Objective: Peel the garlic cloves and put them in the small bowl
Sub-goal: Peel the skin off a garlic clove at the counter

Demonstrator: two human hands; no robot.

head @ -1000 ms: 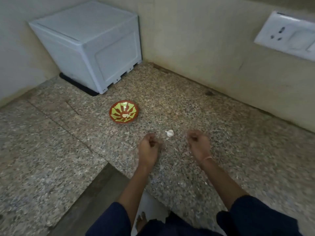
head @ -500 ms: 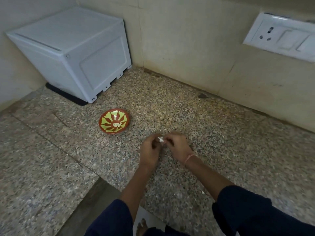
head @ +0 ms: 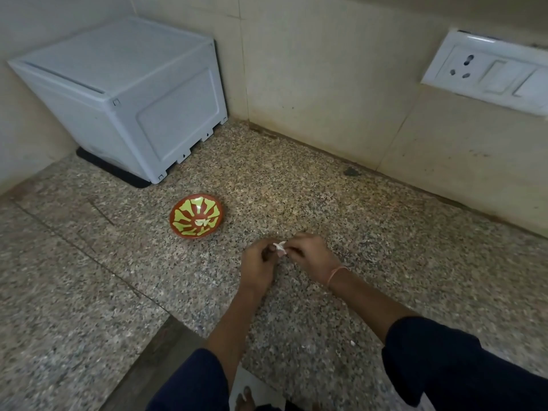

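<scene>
A small white garlic clove (head: 280,248) with papery skin is pinched between my left hand (head: 257,264) and my right hand (head: 311,256), just above the speckled granite counter (head: 385,232). Fingertips of both hands close on it from either side. The small bowl (head: 196,215), red-brown with a yellow-green petal pattern, stands on the counter to the left of my hands, a hand's width away. A pale bit lies in the bowl's middle.
A white plastic box (head: 124,93) on a black mat fills the back left corner. The tiled wall carries a white socket and switch plate (head: 486,72) at the right. The counter's front edge drops off at the bottom left. A tiny white scrap (head: 352,342) lies near my right sleeve.
One second ago the clove lay on the counter between my two fists. Both hands have since closed on it and hold it together; the view has shifted slightly.
</scene>
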